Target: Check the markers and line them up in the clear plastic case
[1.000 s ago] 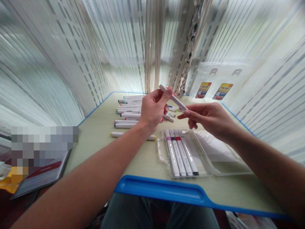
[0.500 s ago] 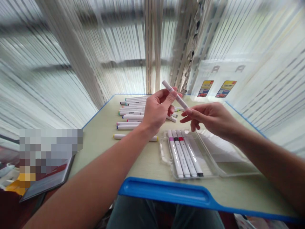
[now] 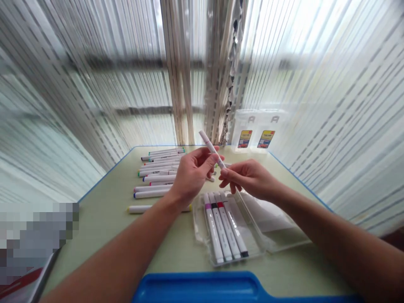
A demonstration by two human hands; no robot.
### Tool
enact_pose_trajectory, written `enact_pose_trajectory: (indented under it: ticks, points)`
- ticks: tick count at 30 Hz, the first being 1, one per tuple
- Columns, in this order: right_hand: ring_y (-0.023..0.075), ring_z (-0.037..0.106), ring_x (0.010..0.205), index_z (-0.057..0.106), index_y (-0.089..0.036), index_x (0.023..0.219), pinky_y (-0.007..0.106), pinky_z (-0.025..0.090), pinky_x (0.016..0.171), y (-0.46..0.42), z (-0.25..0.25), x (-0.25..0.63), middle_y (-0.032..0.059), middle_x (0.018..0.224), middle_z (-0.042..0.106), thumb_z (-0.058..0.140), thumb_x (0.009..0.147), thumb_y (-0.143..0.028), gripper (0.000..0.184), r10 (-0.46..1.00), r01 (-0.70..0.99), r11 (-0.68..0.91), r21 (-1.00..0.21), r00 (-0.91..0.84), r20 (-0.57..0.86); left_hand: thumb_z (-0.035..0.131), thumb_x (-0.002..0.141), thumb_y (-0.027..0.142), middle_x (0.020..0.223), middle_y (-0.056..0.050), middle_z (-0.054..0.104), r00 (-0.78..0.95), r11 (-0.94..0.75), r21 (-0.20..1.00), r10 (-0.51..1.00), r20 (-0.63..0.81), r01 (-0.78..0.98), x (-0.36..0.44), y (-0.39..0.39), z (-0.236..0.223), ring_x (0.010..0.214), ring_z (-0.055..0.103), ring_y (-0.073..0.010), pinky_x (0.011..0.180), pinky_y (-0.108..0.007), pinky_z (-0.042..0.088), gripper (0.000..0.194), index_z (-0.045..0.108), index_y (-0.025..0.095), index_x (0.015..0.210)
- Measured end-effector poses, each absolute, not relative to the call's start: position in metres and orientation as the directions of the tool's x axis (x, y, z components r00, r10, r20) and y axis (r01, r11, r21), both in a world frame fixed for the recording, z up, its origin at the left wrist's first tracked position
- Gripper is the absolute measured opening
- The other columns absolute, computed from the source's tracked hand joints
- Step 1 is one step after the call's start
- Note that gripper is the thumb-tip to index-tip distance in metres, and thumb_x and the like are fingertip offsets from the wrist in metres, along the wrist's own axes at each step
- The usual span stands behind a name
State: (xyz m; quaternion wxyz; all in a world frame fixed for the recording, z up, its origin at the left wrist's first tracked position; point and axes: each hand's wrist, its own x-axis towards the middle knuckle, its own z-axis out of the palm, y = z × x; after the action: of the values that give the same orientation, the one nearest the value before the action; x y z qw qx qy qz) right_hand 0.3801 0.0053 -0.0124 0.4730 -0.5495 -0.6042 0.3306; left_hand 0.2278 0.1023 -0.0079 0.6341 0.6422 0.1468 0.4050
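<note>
A white marker (image 3: 211, 148) is held tilted above the table, upper end pointing up and left. My left hand (image 3: 191, 176) pinches its middle between thumb and fingers. My right hand (image 3: 249, 179) pinches its lower end with thumb and forefinger, the other fingers curled. Below the hands lies an open clear plastic case (image 3: 254, 242) holding several white markers (image 3: 224, 227) with coloured caps side by side. More white markers (image 3: 158, 168) lie in rows on the pale table (image 3: 107, 214) behind my left hand.
A single yellow-capped marker (image 3: 140, 208) lies apart at the left. Two clear packages with yellow labels (image 3: 257, 134) stand at the table's far edge against striped curtains. A blue tray rim (image 3: 195, 288) runs along the near edge. A dark flat object (image 3: 28, 284) lies at lower left.
The camera has tilted upward, so table and hands sit lower in view. Both hands still hold the marker and have drawn closer together.
</note>
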Motion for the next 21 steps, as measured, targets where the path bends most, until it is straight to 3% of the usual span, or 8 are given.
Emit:
enact_pose_trajectory:
  ticks: [5, 9, 14, 18, 21]
  points:
    - [0.0126, 0.06, 0.056, 0.077, -0.014, 0.077, 0.025, 0.043, 0.053, 0.003, -0.009, 0.384, 0.0048, 0.064, 0.07, 0.062, 0.092, -0.055, 0.046, 0.91, 0.655, 0.214, -0.725, 0.137, 0.392, 0.072, 0.087, 0.036, 0.101, -0.01, 0.077, 0.626, -0.354, 0.907, 0.66, 0.416, -0.229, 0.227, 0.102, -0.011, 0.085, 0.071, -0.0198, 0.068, -0.029, 0.057, 0.035, 0.072, 0.016, 0.116]
    - [0.0143, 0.063, 0.066, 0.075, -0.014, 0.099, 0.026, 0.047, 0.057, 0.001, -0.006, 0.384, 0.0064, 0.079, 0.073, 0.063, 0.093, -0.051, 0.04, 0.801, 0.64, 0.274, -0.718, 0.261, 0.539, 0.068, 0.091, 0.029, 0.111, -0.008, 0.076, 0.628, -0.571, 0.807, 0.574, 0.525, -0.152, 0.226, 0.1, -0.013, 0.097, 0.07, -0.0221, 0.081, -0.034, 0.058, 0.024, 0.074, 0.021, 0.113]
    - [0.0163, 0.065, 0.08, 0.071, -0.021, 0.119, 0.029, 0.055, 0.062, -0.004, -0.004, 0.377, 0.0076, 0.104, 0.073, 0.075, 0.087, -0.033, 0.035, 0.674, 0.635, 0.435, -0.638, 0.24, 0.699, 0.062, 0.095, 0.026, 0.113, -0.008, 0.075, 0.67, -0.653, 0.739, 0.473, 0.572, -0.169, 0.225, 0.096, -0.015, 0.11, 0.069, -0.0253, 0.092, -0.039, 0.057, 0.023, 0.075, 0.024, 0.114]
    - [0.0148, 0.062, 0.073, 0.075, -0.023, 0.112, 0.029, 0.055, 0.058, -0.009, 0.0, 0.371, 0.0079, 0.105, 0.071, 0.074, 0.086, -0.027, 0.026, 0.606, 0.709, 0.484, -0.512, 0.15, 0.781, 0.058, 0.097, 0.023, 0.111, -0.009, 0.076, 0.675, -0.729, 0.657, 0.387, 0.628, -0.194, 0.225, 0.093, -0.014, 0.102, 0.07, -0.0234, 0.093, -0.038, 0.054, 0.024, 0.074, 0.023, 0.115]
    - [0.0149, 0.062, 0.071, 0.078, -0.022, 0.098, 0.03, 0.054, 0.057, -0.01, 0.002, 0.368, 0.0077, 0.1, 0.072, 0.075, 0.087, -0.03, 0.014, 0.6, 0.693, 0.479, -0.538, 0.189, 0.778, 0.058, 0.097, 0.023, 0.108, -0.009, 0.076, 0.69, -0.721, 0.662, 0.373, 0.62, -0.206, 0.225, 0.091, -0.014, 0.099, 0.071, -0.0227, 0.091, -0.037, 0.055, 0.024, 0.074, 0.022, 0.115]
